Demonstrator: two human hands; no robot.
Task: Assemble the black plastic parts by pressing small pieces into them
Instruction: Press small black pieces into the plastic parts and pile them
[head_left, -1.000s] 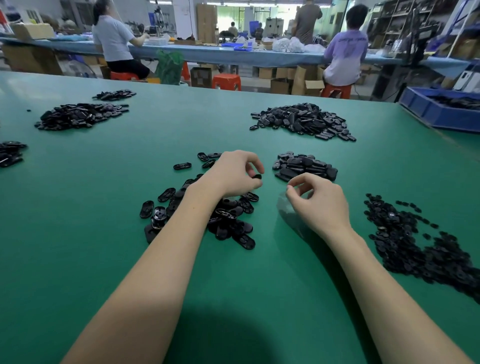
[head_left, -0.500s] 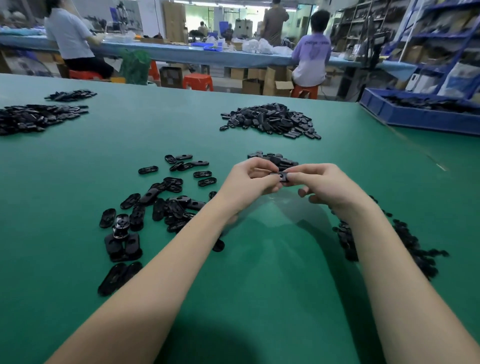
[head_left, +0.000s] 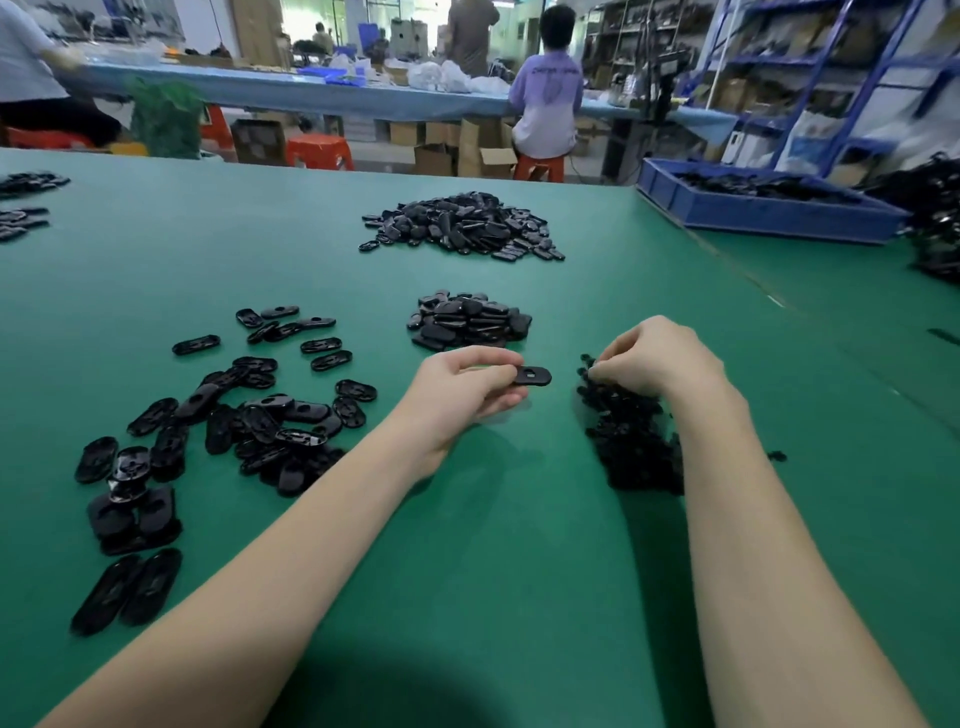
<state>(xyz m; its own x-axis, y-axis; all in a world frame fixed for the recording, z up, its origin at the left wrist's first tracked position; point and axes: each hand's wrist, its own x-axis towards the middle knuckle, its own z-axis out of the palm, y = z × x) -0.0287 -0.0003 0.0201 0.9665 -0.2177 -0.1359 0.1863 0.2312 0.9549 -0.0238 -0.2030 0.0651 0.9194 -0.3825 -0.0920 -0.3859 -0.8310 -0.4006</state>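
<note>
- Black oval plastic part (head_left: 531, 375) is pinched at one end by the left hand (head_left: 467, 397), thumb on top and fingers curled beneath, held just above the green worktop (head_left: 519, 545); its free end points toward the right hand.
- Right hand (head_left: 657, 358) rests on the far end of the pile of small black pieces (head_left: 631, 441), fingers curled with the tips together at the pile; whether they pinch a piece I cannot tell.
- Left of the left forearm lies a loose scatter of oval parts (head_left: 249, 405), many with the hollow side up.
- Just beyond the left hand sits a small compact heap of parts (head_left: 467, 319), and farther back a larger heap (head_left: 462, 226).
- More dark parts lie at the worktop's far left edge (head_left: 23, 202).
- At the right rear a blue tray (head_left: 769, 208) holds dark pieces.
- Behind the worktop a person in a pale purple shirt (head_left: 545, 98) sits on an orange stool (head_left: 540, 166) at a long blue bench (head_left: 311, 88).
</note>
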